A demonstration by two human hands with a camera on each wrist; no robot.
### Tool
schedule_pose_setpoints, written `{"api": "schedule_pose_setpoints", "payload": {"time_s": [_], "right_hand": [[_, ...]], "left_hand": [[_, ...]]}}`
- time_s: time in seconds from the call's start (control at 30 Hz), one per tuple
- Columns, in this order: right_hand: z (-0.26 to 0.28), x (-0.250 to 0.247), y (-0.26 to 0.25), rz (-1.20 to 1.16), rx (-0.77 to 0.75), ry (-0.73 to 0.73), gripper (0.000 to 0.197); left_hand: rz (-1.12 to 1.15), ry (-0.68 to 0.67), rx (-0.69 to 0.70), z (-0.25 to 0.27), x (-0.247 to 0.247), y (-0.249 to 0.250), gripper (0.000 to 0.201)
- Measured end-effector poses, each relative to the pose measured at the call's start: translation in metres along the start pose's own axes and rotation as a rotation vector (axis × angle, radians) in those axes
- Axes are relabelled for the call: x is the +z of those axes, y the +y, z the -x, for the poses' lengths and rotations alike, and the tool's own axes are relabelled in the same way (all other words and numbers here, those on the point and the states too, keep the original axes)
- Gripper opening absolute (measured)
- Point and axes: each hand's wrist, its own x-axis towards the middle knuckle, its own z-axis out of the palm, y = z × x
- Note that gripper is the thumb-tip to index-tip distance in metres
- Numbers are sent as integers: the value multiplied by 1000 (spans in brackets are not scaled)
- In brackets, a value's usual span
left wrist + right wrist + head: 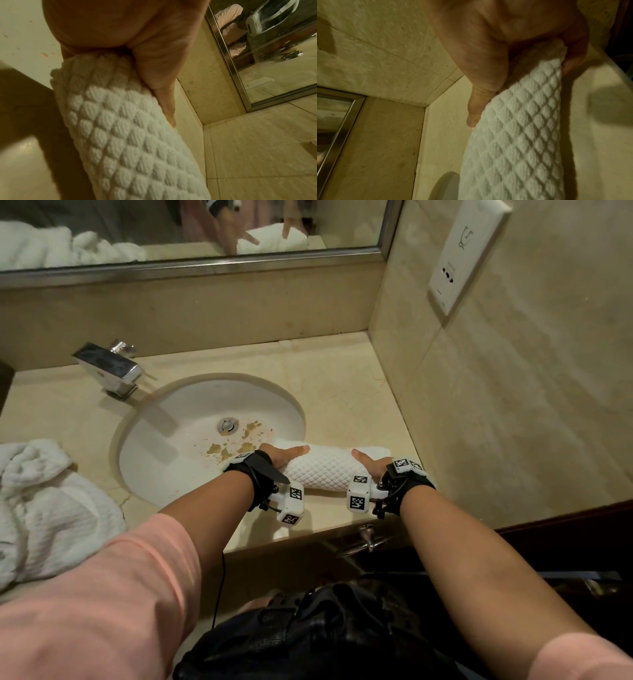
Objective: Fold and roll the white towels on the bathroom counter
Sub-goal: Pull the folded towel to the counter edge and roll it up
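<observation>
A rolled towel (pixel 322 470) lies on the surface (pixel 346 371) by the sink (pixel 205 402), long axis left-right. The left hand (pixel 284 455) and right hand (pixel 371 463) grip opposite ends, fingers curled over the top, thumbs along it.

Pink sleeves (pixel 102 594) pushed up; black wrist straps (pixel 255 474) carry white blocks (pixel 358 494) with black-and-white square markers and thin black cables.

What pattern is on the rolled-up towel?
The rolled towel is white with puffy diamond bumps, clearest in the left wrist view.
</observation>
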Motion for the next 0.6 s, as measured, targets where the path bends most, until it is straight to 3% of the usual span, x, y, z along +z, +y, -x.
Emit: {"api": "schedule_pose_setpoints", "payload": {"time_s": [0.13,0.3,0.5,0.6], "right_hand": [[10,-5,4,-55,-32,-26,104],[40,-16,6,-317,-17,-75,75],[19,-2,-13,-452,-36,-122,95],[59,3,-55,-554,-63,-176,76]], "left_hand": [[50,22,21,-1,2,-4,89],[160,-1,66,0,-1,-4,91],[179,76,180,0,-33,-18,93],[220,149,194,4,-71,-33,96]]}}
